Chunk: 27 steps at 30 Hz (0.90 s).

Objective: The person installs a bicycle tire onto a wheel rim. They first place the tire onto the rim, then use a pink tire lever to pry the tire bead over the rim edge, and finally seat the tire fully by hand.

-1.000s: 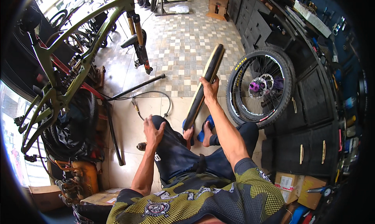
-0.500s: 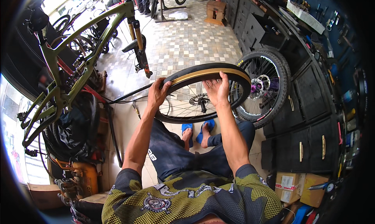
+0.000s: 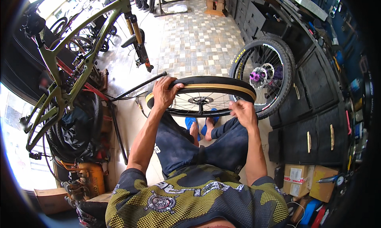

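A bicycle wheel with a black, tan-walled tyre (image 3: 214, 80) is tilted over my knees. Its spokes and a dark disc rotor (image 3: 199, 100) show in the middle. My left hand (image 3: 164, 91) is closed over the tyre at the left, fingers on the far side and thumb on the tread. At the right near edge of the wheel, my right hand (image 3: 243, 113) has its fingers curled and thumb drawn in, close to the rim. Whatever lies between those fingers, if anything, is hidden.
Just right of the wheel stand knobby mountain bike wheels (image 3: 281, 89) against black cabinets (image 3: 317, 142). A green bike frame (image 3: 89, 55) with a fork (image 3: 139, 45) hangs at the left. Below it are an orange compressor (image 3: 92, 178) and a black bar (image 3: 139, 86).
The wheel has tipped flatter, and its far edge has come lower. My right hand has left the far tyre, moved nearer and right, and curled its fingers. My left hand keeps its grip.
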Tool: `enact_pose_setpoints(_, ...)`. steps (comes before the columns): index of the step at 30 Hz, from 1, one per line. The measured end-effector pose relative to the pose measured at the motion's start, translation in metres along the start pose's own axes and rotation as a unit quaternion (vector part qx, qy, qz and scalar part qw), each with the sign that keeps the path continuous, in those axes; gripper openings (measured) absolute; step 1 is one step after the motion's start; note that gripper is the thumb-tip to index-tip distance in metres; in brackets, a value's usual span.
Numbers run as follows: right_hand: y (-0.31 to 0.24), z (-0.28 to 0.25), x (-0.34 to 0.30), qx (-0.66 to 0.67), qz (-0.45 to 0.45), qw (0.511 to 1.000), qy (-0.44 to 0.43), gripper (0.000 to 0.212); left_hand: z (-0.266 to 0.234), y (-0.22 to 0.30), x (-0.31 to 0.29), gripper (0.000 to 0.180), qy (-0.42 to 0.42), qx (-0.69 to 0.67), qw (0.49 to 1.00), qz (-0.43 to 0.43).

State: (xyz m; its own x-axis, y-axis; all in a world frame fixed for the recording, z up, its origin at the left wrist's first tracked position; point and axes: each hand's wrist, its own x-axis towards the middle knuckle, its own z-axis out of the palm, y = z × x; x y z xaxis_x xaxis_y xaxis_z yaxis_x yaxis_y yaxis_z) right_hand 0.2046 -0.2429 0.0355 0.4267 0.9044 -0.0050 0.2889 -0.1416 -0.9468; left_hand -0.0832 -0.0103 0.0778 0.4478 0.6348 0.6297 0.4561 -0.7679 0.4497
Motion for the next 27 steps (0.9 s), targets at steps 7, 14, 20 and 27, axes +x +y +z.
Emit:
enact_pose_setpoints(7,-0.027,-0.006,0.040,-0.309,-0.281,0.905,0.076,0.067,0.013,-0.020,-0.026,0.047,-0.049,-0.011,0.999,-0.020)
enact_pose_setpoints(14,-0.065,0.048,0.073,-0.272,-0.320,0.904,-0.076,0.068,0.014,-0.030,-0.031,0.049,-0.150,-0.086,0.984,-0.044)
enact_pose_setpoints(20,-0.052,0.081,0.086,-0.243,-0.241,0.935,-0.095,0.028,0.010,-0.037,-0.043,0.045,-0.302,-0.249,0.908,-0.147)
enact_pose_setpoints(27,-0.037,0.116,0.072,-0.325,-0.336,0.880,-0.077,0.055,0.000,-0.061,-0.037,0.055,-0.265,-0.354,0.885,-0.148)
